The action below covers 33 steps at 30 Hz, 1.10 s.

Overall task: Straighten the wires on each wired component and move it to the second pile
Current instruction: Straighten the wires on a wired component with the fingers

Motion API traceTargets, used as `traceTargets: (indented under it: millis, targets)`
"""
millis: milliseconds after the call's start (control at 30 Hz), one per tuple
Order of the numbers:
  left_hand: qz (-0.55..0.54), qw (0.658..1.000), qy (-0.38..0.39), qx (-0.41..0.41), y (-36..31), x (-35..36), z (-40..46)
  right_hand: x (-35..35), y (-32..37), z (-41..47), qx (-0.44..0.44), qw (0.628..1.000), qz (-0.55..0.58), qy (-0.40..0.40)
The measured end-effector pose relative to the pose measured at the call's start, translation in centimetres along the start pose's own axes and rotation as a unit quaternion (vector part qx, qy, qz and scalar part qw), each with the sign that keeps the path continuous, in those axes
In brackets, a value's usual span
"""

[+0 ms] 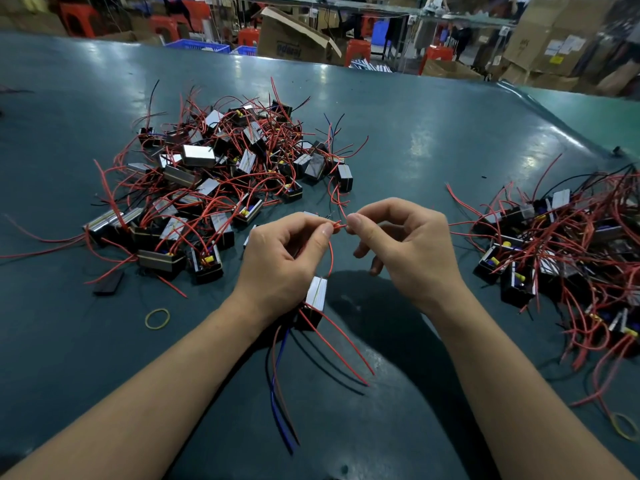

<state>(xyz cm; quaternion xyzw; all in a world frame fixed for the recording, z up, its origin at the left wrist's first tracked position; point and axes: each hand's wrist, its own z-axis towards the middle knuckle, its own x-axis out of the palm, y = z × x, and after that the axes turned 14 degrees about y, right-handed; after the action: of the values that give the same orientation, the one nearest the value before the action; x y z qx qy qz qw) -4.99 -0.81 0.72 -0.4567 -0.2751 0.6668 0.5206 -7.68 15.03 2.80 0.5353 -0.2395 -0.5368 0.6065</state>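
Note:
A wired component (314, 301), a small black box with a silver side, hangs below my left hand (282, 258) above the table. Red, blue and black wires trail from it toward me. One red wire (330, 251) rises from it to my fingertips. My left hand pinches that wire between thumb and forefinger. My right hand (405, 247) pinches the same wire just to the right, thumb against forefinger. A large pile of tangled components (214, 178) lies at the left. A second pile (568, 258) lies at the right edge.
The green table (415, 140) carries a yellow rubber band (157, 318) at the near left and another rubber band (625, 426) at the near right. A flat black piece (108, 283) lies by the left pile. Cardboard boxes and red stools stand beyond the far edge.

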Motion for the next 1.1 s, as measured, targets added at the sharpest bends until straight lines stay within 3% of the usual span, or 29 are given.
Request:
traceTargets:
  millis: [200,367,467,600,867,967,1100]
  targets:
    - [-0.031,0.999,0.043,-0.001,0.1,-0.1,-0.2,-0.6,0.1,-0.2,-0.062,0.996,-0.04,0.042]
    - [-0.016,0.999,0.046,0.017,0.2,0.0,-0.3,-0.7,-0.4,0.1,0.044,0.996,-0.012,0.073]
    - [0.007,0.999,0.044,0.024,0.4,0.0,-0.3,-0.6,-0.8,0.2,0.058,0.994,-0.042,0.078]
    - [0.059,0.996,0.05,0.041,0.7,-0.1,-0.3,-0.2,-0.9,0.3,0.072,0.993,-0.073,0.058]
    - [0.126,0.989,0.063,0.055,1.0,-0.1,-0.1,1.6,-2.2,0.5,0.159,0.977,-0.124,-0.063]
    - [0.074,0.995,0.058,0.014,1.1,0.0,0.0,1.6,-2.0,0.4,0.104,0.975,-0.187,-0.058]
    - [0.004,1.0,0.013,-0.024,0.9,0.1,0.3,-0.1,-1.2,0.3,0.029,0.991,-0.133,0.022]
